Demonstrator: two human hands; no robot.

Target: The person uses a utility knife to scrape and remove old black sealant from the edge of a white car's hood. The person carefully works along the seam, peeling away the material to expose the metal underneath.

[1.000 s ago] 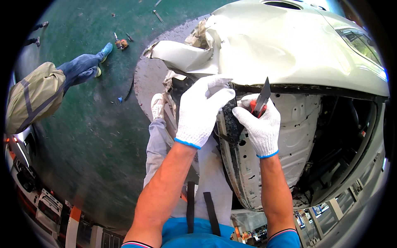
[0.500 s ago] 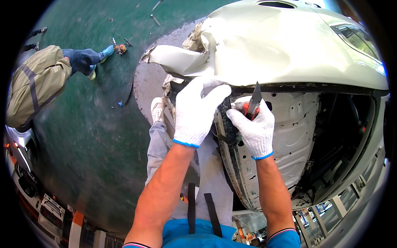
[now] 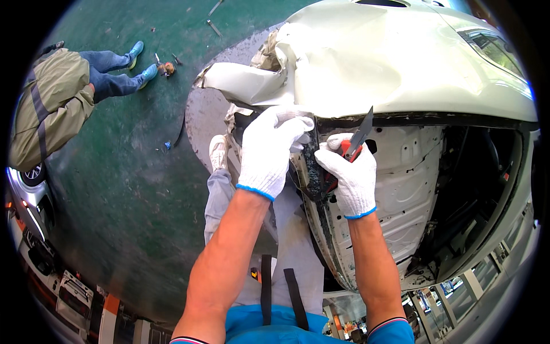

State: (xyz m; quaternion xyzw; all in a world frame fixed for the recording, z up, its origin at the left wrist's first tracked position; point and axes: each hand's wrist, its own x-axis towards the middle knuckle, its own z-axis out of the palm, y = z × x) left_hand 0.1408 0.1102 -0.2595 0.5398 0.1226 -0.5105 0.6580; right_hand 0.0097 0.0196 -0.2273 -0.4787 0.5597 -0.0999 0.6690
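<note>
Both my hands wear white gloves with blue cuffs. My right hand [image 3: 349,178] is closed around a red-handled utility knife [image 3: 356,142] whose dark blade points up toward the edge of a white car body [image 3: 401,63]. My left hand [image 3: 269,152] grips a black strip or seal [image 3: 314,166] at the edge of the car's open frame, just left of the knife. Crumpled white sheet metal [image 3: 252,86] juts out above my left hand.
Another person [image 3: 63,97] in a khaki top, jeans and blue shoes crouches at the upper left on the green floor [image 3: 126,189]. Small tools [image 3: 163,66] lie near their feet. The bare inner panel of the car [image 3: 412,189] fills the right side. My grey trouser leg and shoe [image 3: 217,152] stand below.
The other person has shifted toward the upper left and crouched lower. My hands stay at the car's edge, the knife blade tilting slightly.
</note>
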